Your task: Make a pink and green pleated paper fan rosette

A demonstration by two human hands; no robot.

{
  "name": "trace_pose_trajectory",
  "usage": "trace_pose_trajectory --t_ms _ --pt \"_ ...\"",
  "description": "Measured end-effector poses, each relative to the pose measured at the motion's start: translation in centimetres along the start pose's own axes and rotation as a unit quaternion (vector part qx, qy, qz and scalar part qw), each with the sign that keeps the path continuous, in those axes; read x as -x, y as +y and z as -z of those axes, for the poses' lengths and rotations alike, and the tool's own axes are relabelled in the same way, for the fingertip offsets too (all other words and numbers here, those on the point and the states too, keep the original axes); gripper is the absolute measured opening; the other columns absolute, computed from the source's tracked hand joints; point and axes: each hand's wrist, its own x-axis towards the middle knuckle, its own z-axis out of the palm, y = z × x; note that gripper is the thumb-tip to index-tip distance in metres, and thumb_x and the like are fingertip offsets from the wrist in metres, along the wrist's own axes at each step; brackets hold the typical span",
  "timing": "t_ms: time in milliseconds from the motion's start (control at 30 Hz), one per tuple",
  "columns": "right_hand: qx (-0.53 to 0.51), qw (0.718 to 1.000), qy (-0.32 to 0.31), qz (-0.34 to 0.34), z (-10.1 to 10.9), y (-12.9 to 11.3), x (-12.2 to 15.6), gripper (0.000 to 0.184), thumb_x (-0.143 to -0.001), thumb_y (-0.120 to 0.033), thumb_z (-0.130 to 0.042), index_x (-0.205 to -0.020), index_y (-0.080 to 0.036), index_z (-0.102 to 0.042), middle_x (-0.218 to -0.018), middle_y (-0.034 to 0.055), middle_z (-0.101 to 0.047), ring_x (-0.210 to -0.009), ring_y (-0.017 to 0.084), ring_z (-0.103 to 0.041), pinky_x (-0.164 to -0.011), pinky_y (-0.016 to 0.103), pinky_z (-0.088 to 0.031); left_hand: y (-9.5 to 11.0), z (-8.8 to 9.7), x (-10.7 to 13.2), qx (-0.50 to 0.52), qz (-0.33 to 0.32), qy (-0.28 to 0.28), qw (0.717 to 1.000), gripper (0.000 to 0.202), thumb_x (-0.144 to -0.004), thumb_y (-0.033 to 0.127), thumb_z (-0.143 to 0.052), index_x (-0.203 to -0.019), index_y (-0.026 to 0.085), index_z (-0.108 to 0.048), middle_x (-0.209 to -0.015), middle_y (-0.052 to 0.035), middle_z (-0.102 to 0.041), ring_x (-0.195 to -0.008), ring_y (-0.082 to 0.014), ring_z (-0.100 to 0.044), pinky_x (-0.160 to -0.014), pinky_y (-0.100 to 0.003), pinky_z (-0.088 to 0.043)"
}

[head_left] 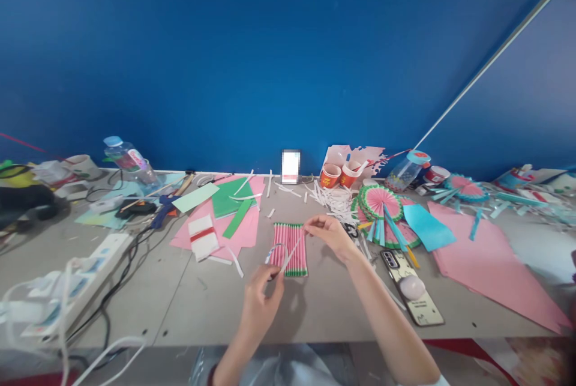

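A pleated pink paper piece with green edges point(290, 242) lies flat on the grey table point(216, 308), straight ahead of me. My left hand point(262, 296) hovers just in front of it, fingers pinched on a thin white strip point(288, 254) that curls into a loop. My right hand point(328, 231) is at the pleated paper's upper right corner, fingers pinched on the strip's other end. The strip runs slanting between both hands, over the pink paper.
Pink and green paper sheets point(229, 212) lie to the left, finished watermelon fans point(380, 203) and a phone point(411, 287) to the right. Two red cups point(339, 174), white paper scraps and a bottle point(128, 158) stand by the blue wall. A power strip point(85, 278) with cables sits far left.
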Motion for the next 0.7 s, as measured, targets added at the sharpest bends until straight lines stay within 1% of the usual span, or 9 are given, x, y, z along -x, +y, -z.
trace_pose_trajectory --t_ms 100,167,267,400,533,600,700 --pt "0.014 1.0 -0.005 -0.005 0.1 -0.1 0.7 0.021 -0.066 -0.034 -0.072 -0.072 -0.016 -0.065 -0.065 0.0034 -0.069 -0.063 0.015 -0.064 -0.057 0.024 -0.045 0.2 0.2 0.1 0.014 0.024 -0.037 0.999 0.016 -0.085 0.026 -0.046 -0.072 0.019 -0.054 -0.069 -0.0013 -0.057 -0.065 -0.0144 -0.054 -0.06 -0.025 -0.044" --pt "-0.002 1.0 -0.019 -0.009 0.1 -0.1 1.2 0.02 -0.067 -0.033 -0.072 -0.073 -0.016 -0.064 -0.063 0.0027 -0.068 -0.061 0.015 -0.063 -0.056 0.024 -0.044 0.2 0.3 0.2 0.023 0.043 -0.057 0.997 0.019 -0.085 0.027 -0.045 -0.069 0.019 -0.051 -0.065 0.0002 -0.052 -0.061 -0.0133 -0.051 -0.057 -0.023 -0.041" --pt "-0.055 0.998 -0.02 -0.004 -0.1 0.1 1.8 0.022 -0.066 -0.033 -0.073 -0.077 -0.017 -0.062 -0.063 0.0007 -0.066 -0.059 0.014 -0.062 -0.057 0.025 -0.044 0.2 0.2 0.5 0.055 0.063 -0.047 0.995 0.022 -0.085 0.03 -0.044 -0.067 0.019 -0.05 -0.061 0.0014 -0.046 -0.058 -0.0119 -0.045 -0.054 -0.022 -0.038" --pt "-0.088 0.995 0.029 0.02 -0.9 0.7 2.6 0.031 -0.067 -0.035 -0.074 -0.089 -0.019 -0.062 -0.068 0.0002 -0.064 -0.061 0.014 -0.061 -0.055 0.024 -0.044 0.2 -0.4 0.8 0.126 0.093 -0.024 0.987 0.026 -0.086 0.035 -0.047 -0.066 0.018 -0.052 -0.061 0.001 -0.047 -0.059 -0.012 -0.046 -0.056 -0.022 -0.038" --pt "-0.096 0.987 0.106 0.077 -2.3 1.5 4.0 0.029 -0.072 -0.036 -0.071 -0.093 -0.019 -0.059 -0.069 -0.0007 -0.061 -0.061 0.011 -0.057 -0.057 0.023 -0.045 0.4 -1.1 1.5 0.181 0.102 -0.036 0.978 0.023 -0.083 0.034 -0.054 -0.068 0.017 -0.058 -0.071 -0.0027 -0.056 -0.071 -0.0147 -0.055 -0.067 -0.024 -0.043" --pt "-0.105 0.982 0.117 0.102 -3.3 1.9 5.1 0.025 -0.076 -0.036 -0.067 -0.093 -0.021 -0.058 -0.071 -0.0009 -0.06 -0.061 0.011 -0.056 -0.057 0.022 -0.046 0.5 -1.3 2.2 0.204 0.106 -0.058 0.972 0.021 -0.08 0.033 -0.057 -0.069 0.017 -0.062 -0.078 -0.0054 -0.06 -0.078 -0.0168 -0.058 -0.072 -0.026 -0.045" --pt "-0.111 0.978 0.126 0.124 -4.6 2.6 6.8 0.02 -0.082 -0.035 -0.061 -0.096 -0.023 -0.056 -0.069 -0.0019 -0.057 -0.06 0.011 -0.056 -0.056 0.022 -0.046 0.9 -1.6 3.2 0.194 0.114 -0.147 0.963 0.018 -0.079 0.03 -0.059 -0.068 0.016 -0.064 -0.08 -0.0066 -0.062 -0.08 -0.0176 -0.059 -0.075 -0.027 -0.045"
